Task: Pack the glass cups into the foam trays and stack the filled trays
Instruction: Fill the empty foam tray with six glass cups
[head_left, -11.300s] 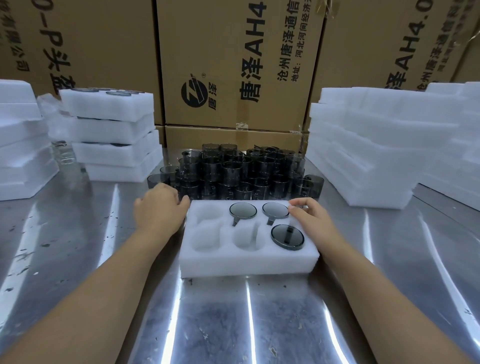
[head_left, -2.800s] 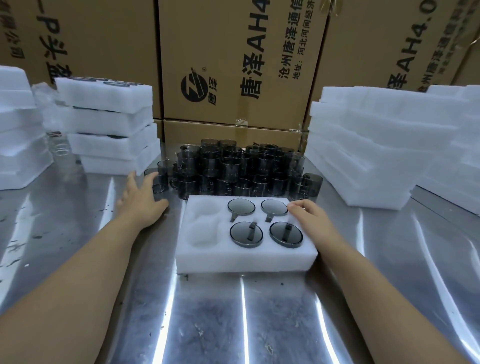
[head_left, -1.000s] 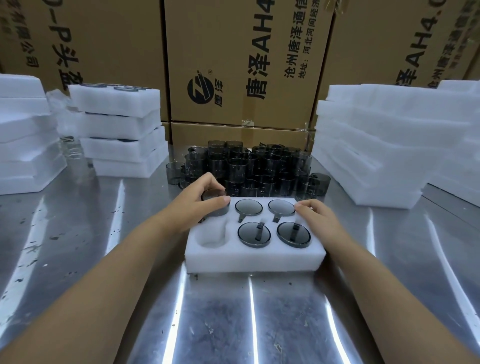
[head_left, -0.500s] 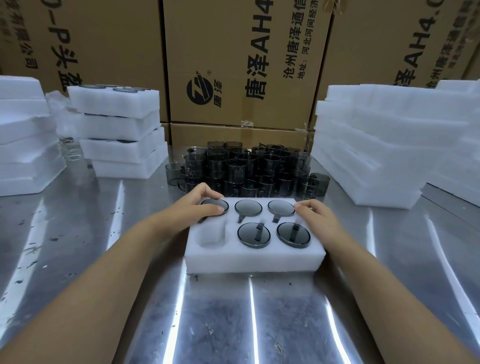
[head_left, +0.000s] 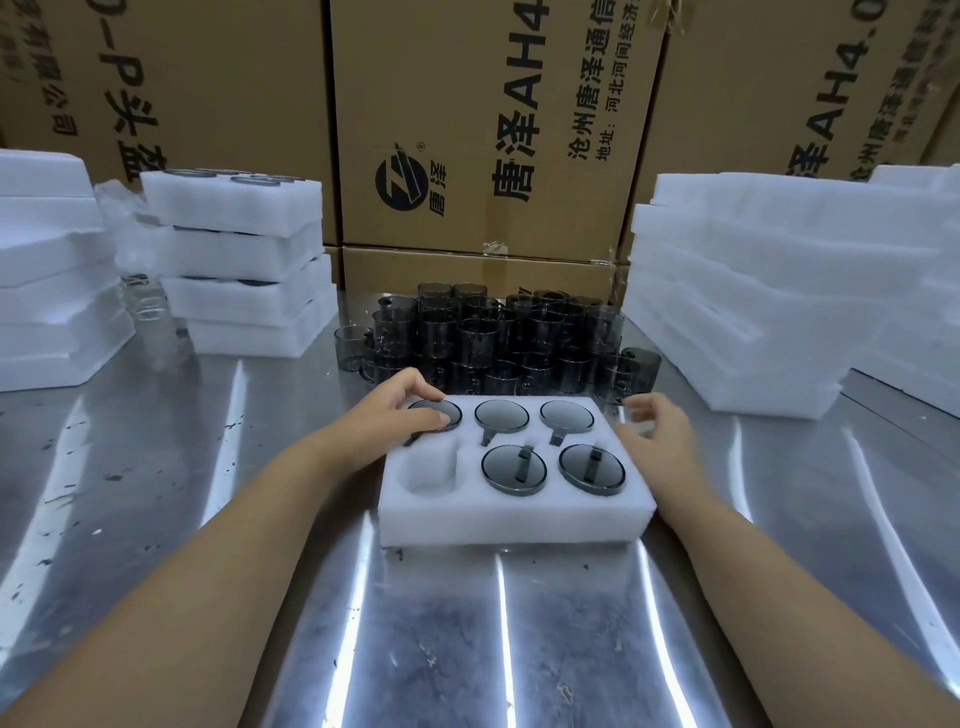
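As the white foam tray (head_left: 514, 519) lies in the middle of the steel tabletop (head_left: 467, 649), five of its six pockets hold dark glass cups, showing as smoky discs. Only the near-left pocket (head_left: 431, 470) is bare. The left hand (head_left: 400, 415) rests on the far-left cup (head_left: 448, 422), thumb laid across it and fingers loosely bent at its far rim, pressing and not gripping. The right hand (head_left: 660, 436) sits at the tray's far right corner, fingers apart and lightly curled, blurred, with nothing in them. Just behind the tray stands a crowd of loose cups (head_left: 498, 338). To the left is a stack of filled trays (head_left: 244, 260), to the right a stack of foam trays (head_left: 753, 291). Printed cardboard boxes (head_left: 493, 130) wall off the back.
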